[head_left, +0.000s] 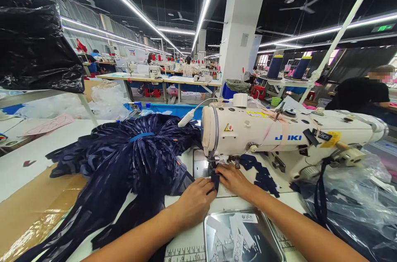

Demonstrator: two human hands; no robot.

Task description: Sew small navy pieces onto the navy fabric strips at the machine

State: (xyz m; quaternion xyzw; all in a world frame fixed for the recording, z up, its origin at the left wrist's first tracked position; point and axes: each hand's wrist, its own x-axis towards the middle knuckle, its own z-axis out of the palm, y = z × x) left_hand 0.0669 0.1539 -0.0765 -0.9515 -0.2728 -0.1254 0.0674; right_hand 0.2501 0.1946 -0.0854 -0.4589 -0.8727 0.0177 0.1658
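Observation:
A white JUKI sewing machine [279, 134] stands on the white table [18, 167]. Dark navy fabric [133, 163] is heaped to its left and trails toward me. My left hand [195, 200] lies on the fabric just left of the needle, fingers curled down and pressing a narrow navy strip [215, 180]. My right hand [234, 179] rests on the other side of that strip, fingertips pinching it at the presser foot [213, 167]. Small navy pieces [263, 175] lie under the machine arm.
A metal tray [242, 235] with white labels sits at the near table edge. Clear plastic bags [356, 200] with dark cloth lie right. Brown cardboard [31, 208] covers the left. A black bag [34, 39] sits on a shelf. A person in black [362, 92] sits at right; others work behind.

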